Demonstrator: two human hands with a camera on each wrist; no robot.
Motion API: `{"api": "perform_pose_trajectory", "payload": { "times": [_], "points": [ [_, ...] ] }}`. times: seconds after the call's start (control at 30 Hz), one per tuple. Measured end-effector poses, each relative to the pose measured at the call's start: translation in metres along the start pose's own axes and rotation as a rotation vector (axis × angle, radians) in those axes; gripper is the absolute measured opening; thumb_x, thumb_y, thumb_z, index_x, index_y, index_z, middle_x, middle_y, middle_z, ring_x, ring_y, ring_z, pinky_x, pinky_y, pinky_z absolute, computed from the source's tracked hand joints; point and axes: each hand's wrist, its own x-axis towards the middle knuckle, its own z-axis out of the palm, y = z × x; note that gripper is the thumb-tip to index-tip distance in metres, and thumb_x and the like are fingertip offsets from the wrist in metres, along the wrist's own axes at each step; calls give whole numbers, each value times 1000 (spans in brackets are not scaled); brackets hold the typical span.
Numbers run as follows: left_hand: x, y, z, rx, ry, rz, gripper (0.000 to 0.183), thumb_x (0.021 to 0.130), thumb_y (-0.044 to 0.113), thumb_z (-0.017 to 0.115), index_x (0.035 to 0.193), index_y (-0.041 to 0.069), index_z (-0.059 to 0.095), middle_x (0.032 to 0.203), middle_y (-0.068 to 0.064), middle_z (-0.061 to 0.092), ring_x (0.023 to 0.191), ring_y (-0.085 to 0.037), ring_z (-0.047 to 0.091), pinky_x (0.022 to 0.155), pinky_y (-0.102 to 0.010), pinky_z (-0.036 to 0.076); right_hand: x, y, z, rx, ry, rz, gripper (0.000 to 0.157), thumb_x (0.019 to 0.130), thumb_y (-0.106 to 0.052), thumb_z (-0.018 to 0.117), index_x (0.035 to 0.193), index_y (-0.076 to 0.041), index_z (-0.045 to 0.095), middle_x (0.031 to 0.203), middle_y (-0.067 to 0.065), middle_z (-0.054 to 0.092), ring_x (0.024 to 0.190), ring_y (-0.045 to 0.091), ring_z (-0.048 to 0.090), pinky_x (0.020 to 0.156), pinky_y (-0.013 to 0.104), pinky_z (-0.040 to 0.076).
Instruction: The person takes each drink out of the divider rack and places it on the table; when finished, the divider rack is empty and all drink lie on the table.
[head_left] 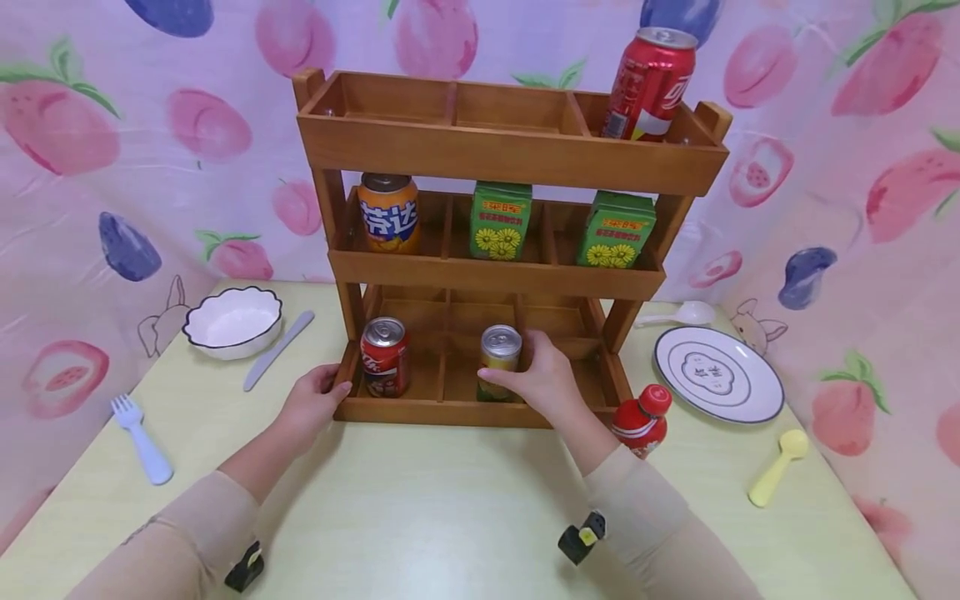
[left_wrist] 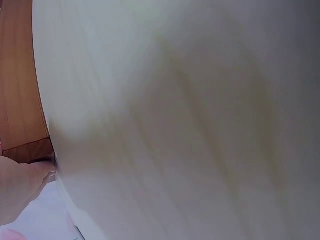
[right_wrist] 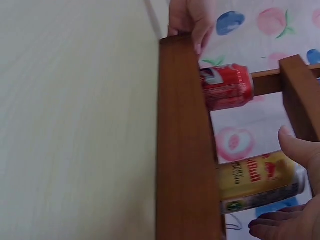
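A three-tier wooden shelf [head_left: 517,162] stands on the table. My left hand [head_left: 309,402] grips the left front corner of its bottom tier, thumb over the rim. In the bottom tier's middle compartment stands a gold Red Bull can [right_wrist: 257,175], upright. Around that can my right hand [head_left: 551,375] is spread, thumb on one side and fingers on the other. In the right wrist view a gap shows between the fingers [right_wrist: 280,225] and the can. A red soda can [head_left: 385,358] occupies the bottom left compartment, near my left hand.
The middle tier holds an orange Fanta can [head_left: 388,215] and two green drink cartons [head_left: 500,221]; a red can [head_left: 651,87] stands on top. A red-capped bottle [head_left: 641,421] is beside my right forearm. A bowl [head_left: 234,321] lies left, a plate [head_left: 718,374] right, with cutlery around.
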Motion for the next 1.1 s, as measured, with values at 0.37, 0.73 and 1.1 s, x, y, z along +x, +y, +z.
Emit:
{"api": "perform_pose_trajectory", "payload": {
  "times": [0.37,0.73,1.1],
  "points": [
    [1,0,0,12,9,5,46,94,10,44,134,-8,29,128,-26,39,116,-34,39,97,-43,33,12,7,20,-33,93,-52,67,62,-39,80,111,-6,49,102,5,58,94,20,56,79,35,48],
    [-1,2,0,4,-7,16,46,94,9,44,133,-9,28,129,-27,38,117,-35,39,97,-43,33,-13,-16,-27,58,128,-116,64,66,-42,76,115,-12,48,108,1,56,100,18,54,80,35,49],
    [-1,2,0,-14,-11,-11,47,94,10,44,135,-6,27,130,-25,38,117,-34,39,97,-43,33,-72,-1,-57,109,8,44,66,63,-39,79,116,-13,49,109,2,56,98,19,56,80,34,49]
  ]
}}
